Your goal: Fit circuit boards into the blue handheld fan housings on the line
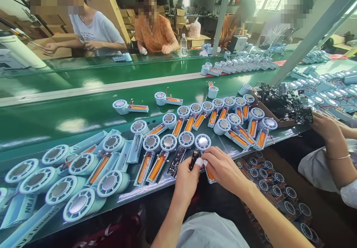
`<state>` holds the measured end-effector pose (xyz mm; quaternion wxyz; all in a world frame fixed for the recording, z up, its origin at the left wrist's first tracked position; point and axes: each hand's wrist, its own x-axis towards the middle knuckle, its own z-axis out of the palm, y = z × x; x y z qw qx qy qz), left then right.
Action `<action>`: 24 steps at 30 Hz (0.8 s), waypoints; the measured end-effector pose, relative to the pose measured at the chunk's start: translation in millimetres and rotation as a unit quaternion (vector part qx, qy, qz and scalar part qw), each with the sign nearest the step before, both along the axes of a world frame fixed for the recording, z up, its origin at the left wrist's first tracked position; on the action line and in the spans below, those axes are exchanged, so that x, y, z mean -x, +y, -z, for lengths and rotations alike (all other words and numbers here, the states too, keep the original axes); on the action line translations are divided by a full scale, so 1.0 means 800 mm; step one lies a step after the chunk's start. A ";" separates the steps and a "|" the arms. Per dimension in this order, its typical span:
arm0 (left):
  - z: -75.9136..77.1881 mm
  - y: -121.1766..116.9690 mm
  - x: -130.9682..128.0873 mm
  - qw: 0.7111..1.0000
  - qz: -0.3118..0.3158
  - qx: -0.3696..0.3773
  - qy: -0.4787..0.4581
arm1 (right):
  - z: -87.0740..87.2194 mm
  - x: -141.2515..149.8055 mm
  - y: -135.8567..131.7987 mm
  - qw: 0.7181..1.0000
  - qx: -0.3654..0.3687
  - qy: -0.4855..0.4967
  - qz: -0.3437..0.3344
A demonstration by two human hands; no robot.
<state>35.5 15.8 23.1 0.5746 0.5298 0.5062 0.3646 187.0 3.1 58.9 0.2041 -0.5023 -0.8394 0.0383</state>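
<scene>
My left hand (186, 179) is closed round a small black circuit board (194, 159), held upright between thumb and fingers. Close against it, my right hand (221, 166) has its fingertips pinched together at the board's edge; what lies between them is too small to make out. Pale covers sit on a thumb and a fingertip. Just beyond both hands lies a light blue handheld fan (203, 142) with an orange battery (209, 175) in its open handle, partly hidden by my right hand. To the left, another fan's handle carries a black circuit board (176, 161).
Many fans with exposed batteries lie along the green bench (83, 119). A carton (267, 114) of black circuit boards stands at right, with a co-worker's hand (325, 125) at it. More fans fill a box (275, 192) below. Several people sit opposite near a bottle (183, 46).
</scene>
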 end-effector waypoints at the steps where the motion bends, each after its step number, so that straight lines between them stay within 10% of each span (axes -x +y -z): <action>1: 0.001 0.000 -0.001 1.000 -0.007 0.003 -0.005 | 0.001 -0.001 -0.001 1.000 0.008 0.013 -0.004; 14: -0.007 0.000 0.001 0.997 -0.021 -0.037 0.058 | 0.030 -0.016 0.007 0.994 -0.026 0.103 -0.024; 24: -0.004 -0.003 0.011 0.973 0.016 -0.128 0.191 | 0.008 -0.003 0.006 0.999 -0.049 0.004 0.016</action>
